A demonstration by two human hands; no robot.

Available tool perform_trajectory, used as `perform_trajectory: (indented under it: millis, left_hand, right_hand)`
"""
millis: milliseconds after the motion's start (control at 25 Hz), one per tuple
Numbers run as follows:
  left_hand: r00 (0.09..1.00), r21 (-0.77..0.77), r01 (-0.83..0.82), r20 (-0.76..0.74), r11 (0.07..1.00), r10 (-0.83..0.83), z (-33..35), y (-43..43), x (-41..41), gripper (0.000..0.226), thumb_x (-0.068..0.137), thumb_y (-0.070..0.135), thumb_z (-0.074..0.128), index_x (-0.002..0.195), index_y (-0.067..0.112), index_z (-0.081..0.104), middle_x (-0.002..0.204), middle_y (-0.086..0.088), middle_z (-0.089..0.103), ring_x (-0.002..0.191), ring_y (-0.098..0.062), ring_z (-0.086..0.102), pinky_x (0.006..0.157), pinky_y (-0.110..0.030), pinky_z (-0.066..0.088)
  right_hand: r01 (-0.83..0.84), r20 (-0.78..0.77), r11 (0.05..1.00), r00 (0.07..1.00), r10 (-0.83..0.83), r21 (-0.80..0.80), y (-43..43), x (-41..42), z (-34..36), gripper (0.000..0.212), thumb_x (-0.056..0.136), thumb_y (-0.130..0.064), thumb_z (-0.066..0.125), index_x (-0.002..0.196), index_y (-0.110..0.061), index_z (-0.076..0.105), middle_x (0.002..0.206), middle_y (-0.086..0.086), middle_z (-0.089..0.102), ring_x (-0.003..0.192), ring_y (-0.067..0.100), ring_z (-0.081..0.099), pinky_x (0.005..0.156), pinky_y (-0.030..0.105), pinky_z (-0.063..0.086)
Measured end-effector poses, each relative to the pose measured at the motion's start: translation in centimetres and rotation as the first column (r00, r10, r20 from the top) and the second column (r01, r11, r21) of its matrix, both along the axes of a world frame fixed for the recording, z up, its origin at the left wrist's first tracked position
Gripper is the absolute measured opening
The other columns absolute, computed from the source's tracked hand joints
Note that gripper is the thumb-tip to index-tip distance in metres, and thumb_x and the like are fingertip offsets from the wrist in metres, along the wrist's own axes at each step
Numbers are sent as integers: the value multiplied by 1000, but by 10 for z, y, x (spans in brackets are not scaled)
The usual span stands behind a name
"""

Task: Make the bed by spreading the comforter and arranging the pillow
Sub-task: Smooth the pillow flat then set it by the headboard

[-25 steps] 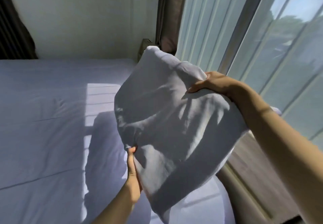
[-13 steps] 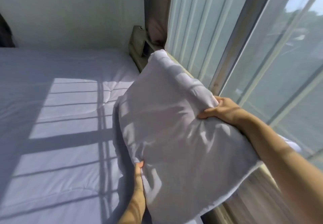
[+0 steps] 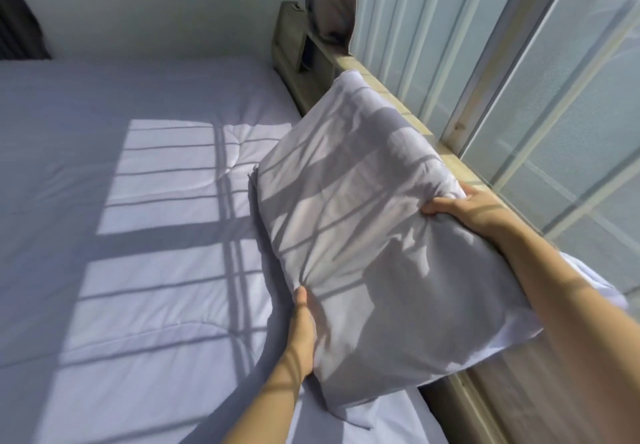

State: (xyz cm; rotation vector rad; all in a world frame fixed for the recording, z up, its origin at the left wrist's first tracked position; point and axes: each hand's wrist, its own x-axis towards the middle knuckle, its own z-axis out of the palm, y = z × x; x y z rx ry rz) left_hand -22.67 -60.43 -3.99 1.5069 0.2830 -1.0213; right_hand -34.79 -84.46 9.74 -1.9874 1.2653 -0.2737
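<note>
A white pillow (image 3: pixel 363 235) is tilted against the wooden headboard ledge (image 3: pixel 388 97) on the right side of the bed. Its lower edge rests on the white comforter (image 3: pixel 138 235), which lies spread flat over the mattress. My left hand (image 3: pixel 303 326) grips the pillow's lower left edge, thumb up on the fabric. My right hand (image 3: pixel 464 206) clutches the pillow's upper right edge beside the window. Both hands pinch the cover into creases.
A large window (image 3: pixel 519 80) with frosted panes and a pale frame runs along the right. A brown curtain (image 3: pixel 329 3) hangs at the far corner above the headboard end. A white wall (image 3: pixel 156 3) backs the bed. Sunlight bars fall across the comforter.
The pillow has come down from in front of me to the bed's right edge, against the headboard ledge. Both hands kept their grip and moved down with it.
</note>
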Motion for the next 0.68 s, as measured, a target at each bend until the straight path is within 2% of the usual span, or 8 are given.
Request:
perform_trajectory:
  millis: [80,160,200,280,320,440,520,680]
  left_hand:
    - [964,-8,222,153,975,-218,-20,22,-41,62,97,53,35,131,5,54,135,-15,58,127,-27,53,98,-23,39]
    - [841,130,359,385,924,-381,-34,49,-44,86,78,77,34,120,5,57,129,-18,62,120,-30,58,91,-25,41]
    - [713,277,383,518,881,-473,-40,62,-42,88,71,75,31,123,9,57,128,-14,64,117,-28,61,95,-30,43]
    - [346,517,611,507,600,-789,-70,120,-57,70,73,53,36,133,19,52,140,-2,55,118,-21,62,107,-32,33]
    - [164,643,542,551,541,-819,-98,146,-62,69,74,49,39,137,22,46,152,1,40,127,-20,54,113,-32,21]
    - [-103,783,562,387,267,-917,-98,203,-76,83,82,60,34,152,19,18,163,-1,1,149,-23,12,118,-36,-4]
    - [-211,791,588,355,172,-911,-67,219,-83,78,89,51,39,153,16,12,164,1,-3,150,-24,10,120,-38,4]
    - [-396,762,647,367,28,-842,-41,218,-90,62,93,44,43,149,22,28,147,-7,45,134,-24,45,108,-36,39]
  right_hand:
    - [12,-31,996,999,-14,-89,14,-6,7,70,68,-52,75,132,-35,53,129,-2,61,107,21,56,91,33,42]
    - [18,-188,945,979,-83,-328,31,-14,12,61,75,-62,62,129,-35,54,127,6,63,112,30,58,90,38,43]
    - [0,-268,889,953,-139,-458,46,-19,14,55,80,-63,56,125,-31,54,125,11,63,112,35,59,88,41,44]
    - [-26,-330,792,917,-225,-610,75,-30,5,51,86,-56,48,125,-23,47,123,18,60,109,39,58,84,45,43]
    - [-14,-334,759,903,-271,-651,91,-38,-3,54,88,-50,48,131,-20,42,127,18,56,111,39,57,87,48,41]
    - [10,-316,702,888,-334,-712,152,-68,-31,66,84,-27,52,144,-9,33,144,19,43,129,41,42,100,57,35]
    - [85,-269,768,908,-322,-634,206,-93,-41,68,82,-29,42,146,-6,33,153,15,33,140,38,31,105,55,33]
    - [326,-207,836,870,-448,-441,331,-149,-72,60,89,-30,49,146,-15,35,160,3,20,148,26,13,115,49,23]
